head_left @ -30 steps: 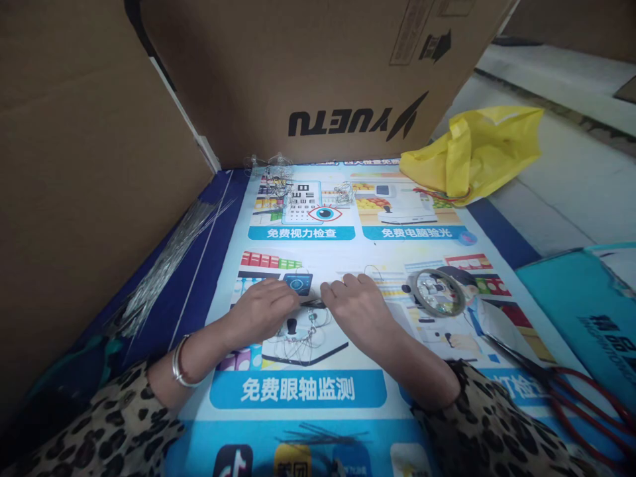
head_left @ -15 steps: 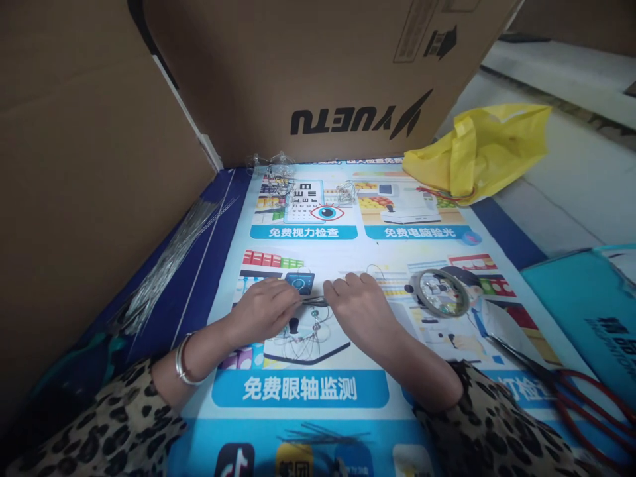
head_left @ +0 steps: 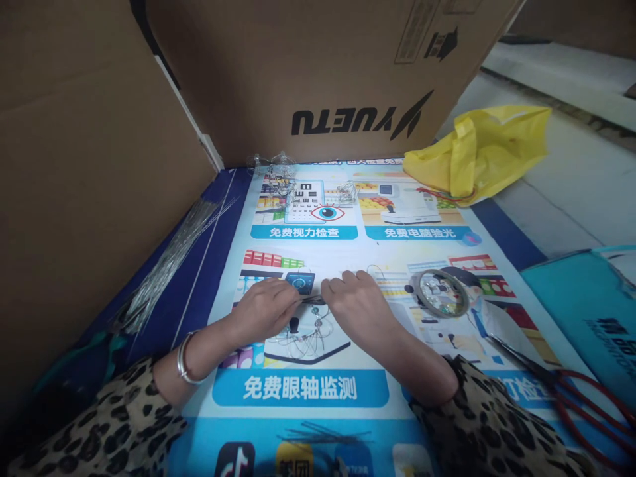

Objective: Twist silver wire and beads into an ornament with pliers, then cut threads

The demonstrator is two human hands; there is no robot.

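My left hand [head_left: 268, 306] and my right hand [head_left: 355, 308] are both closed, knuckles up, close together over the printed sheet. Between them runs a short bundle of thin wires [head_left: 312, 300], one end in each hand. From it hangs a loop of curled wire with small clear and greenish beads [head_left: 315, 321], lying over the sheet. My fingertips are hidden behind the hands. To the right of my right hand is a round, ring-shaped dish [head_left: 466, 301] with beads inside. A silver bracelet [head_left: 183, 361] circles my left wrist.
Straight wires [head_left: 169, 265] lie in a bundle at left; short dark wires [head_left: 322, 434] lie in front. Red-handled scissors [head_left: 561, 381] and a teal bag [head_left: 586, 298] are at right. Beaded wire pieces [head_left: 278, 175] and a yellow bag [head_left: 501, 156] sit near the cardboard box [head_left: 348, 66].
Both hands keep their grip on the wire bundle, with only slight shifts of the fingers. The whole view has moved a little; the other things lie as before.
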